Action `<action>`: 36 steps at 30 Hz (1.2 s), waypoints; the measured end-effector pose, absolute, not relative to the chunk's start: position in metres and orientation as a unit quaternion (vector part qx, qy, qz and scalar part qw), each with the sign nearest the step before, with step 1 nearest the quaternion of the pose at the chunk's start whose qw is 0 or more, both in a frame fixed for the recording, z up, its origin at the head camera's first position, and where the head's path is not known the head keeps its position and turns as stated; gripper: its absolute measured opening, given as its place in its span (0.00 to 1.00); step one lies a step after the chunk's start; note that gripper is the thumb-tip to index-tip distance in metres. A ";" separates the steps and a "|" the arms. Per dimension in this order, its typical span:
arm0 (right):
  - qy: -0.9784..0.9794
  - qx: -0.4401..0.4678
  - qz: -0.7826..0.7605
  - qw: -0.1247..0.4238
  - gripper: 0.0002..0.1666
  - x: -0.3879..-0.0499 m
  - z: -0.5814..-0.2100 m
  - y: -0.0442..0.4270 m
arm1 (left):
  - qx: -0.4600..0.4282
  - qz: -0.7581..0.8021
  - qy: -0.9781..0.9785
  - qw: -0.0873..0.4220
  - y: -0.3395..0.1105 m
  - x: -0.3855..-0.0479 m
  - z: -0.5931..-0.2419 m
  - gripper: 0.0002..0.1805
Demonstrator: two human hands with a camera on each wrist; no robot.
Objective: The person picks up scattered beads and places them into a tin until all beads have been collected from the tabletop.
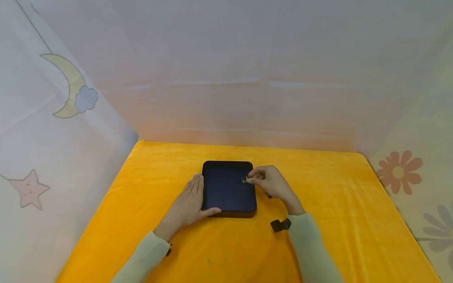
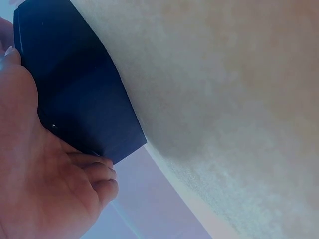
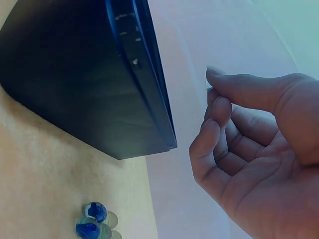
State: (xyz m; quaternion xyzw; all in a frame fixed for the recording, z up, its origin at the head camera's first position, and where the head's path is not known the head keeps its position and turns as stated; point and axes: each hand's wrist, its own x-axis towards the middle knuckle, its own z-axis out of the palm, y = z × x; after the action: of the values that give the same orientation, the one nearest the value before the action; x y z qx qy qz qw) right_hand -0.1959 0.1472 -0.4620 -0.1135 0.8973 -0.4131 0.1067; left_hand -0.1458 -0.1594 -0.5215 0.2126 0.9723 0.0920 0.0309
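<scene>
A square black tray (image 1: 229, 214) with raised walls sits on the cloth. My left hand (image 1: 189, 204) lies along its left wall, fingers straight, the thumb at the front left corner; the left wrist view shows that palm and the fingers against the dark tray (image 2: 84, 84). Over the tray's right rim, my right hand (image 1: 272, 182) pinches a small marble between thumb and fingertips, mostly hidden by them. Several small marbles (image 1: 243, 180) lie inside near the right wall. In the right wrist view, a few blue-and-clear glass marbles (image 3: 94, 211) rest outside the tray, below the right hand (image 3: 254, 149).
A yellow cloth (image 1: 336, 188) covers the table. Pale printed sheets (image 1: 226, 98) hang behind and at both sides. Dark cameras are strapped on both wrists, the right one (image 1: 279, 225) plainly seen.
</scene>
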 end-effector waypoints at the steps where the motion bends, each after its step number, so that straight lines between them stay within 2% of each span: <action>1: 0.897 -0.114 -0.413 0.108 0.11 -0.197 -0.462 0.146 | 0.212 0.091 0.973 0.031 -0.159 -0.146 -0.522 0.69; 17: 0.894 -0.125 -0.412 0.124 0.10 -0.211 -0.460 0.135 | 0.207 0.087 0.974 0.030 -0.156 -0.143 -0.519 0.70; 36: 0.893 -0.132 -0.412 0.125 0.12 -0.229 -0.452 0.116 | 0.207 0.088 0.974 0.030 -0.158 -0.143 -0.519 0.70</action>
State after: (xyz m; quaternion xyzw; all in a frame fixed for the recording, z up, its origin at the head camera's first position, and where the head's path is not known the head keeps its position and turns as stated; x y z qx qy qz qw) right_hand -0.2292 0.1161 -0.4523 -0.1320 0.8928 -0.4122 0.1250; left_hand -0.1434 -0.1584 -0.5194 0.2066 0.9740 0.0878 0.0299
